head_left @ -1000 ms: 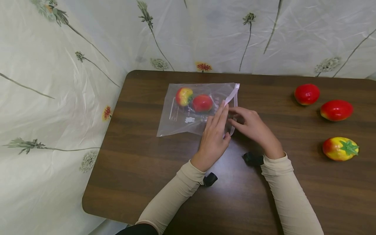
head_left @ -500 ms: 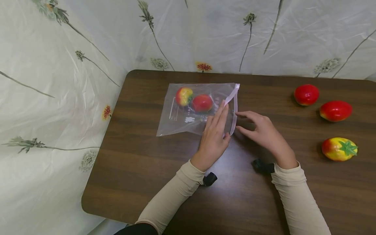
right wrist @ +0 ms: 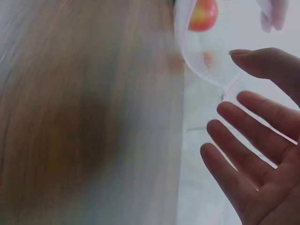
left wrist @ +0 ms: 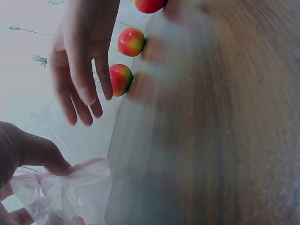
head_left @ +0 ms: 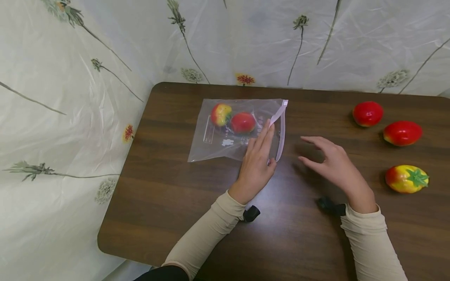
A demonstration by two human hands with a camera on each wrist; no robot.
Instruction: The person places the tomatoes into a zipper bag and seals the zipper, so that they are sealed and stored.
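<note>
The person's left hand (head_left: 254, 166) lies across the mouth of a clear plastic bag (head_left: 216, 151), its fingers straight and together over the pink closure strip (head_left: 282, 132), its thumb set apart at the bag's near side. The bag lies flat on the brown table (head_left: 175, 195), mostly beyond and to the left of this hand, its mouth parted on the right-hand side. Past the left fingertips, inside the bag, a yellow-and-red fruit (head_left: 219, 113) and a plain red fruit (head_left: 243, 122) lie side by side. The right hand (head_left: 334, 162) hangs over the table, well apart from the left, thumb and loosely bent fingers wide of each other, with nothing between them. To its right is a leaf-topped yellow fruit (head_left: 404, 179); farther out beyond it are an oval red fruit (head_left: 402, 133) and a rounder red fruit (head_left: 367, 114). A flower-patterned sheet (head_left: 263, 47) stands behind the table, beyond both hands.
</note>
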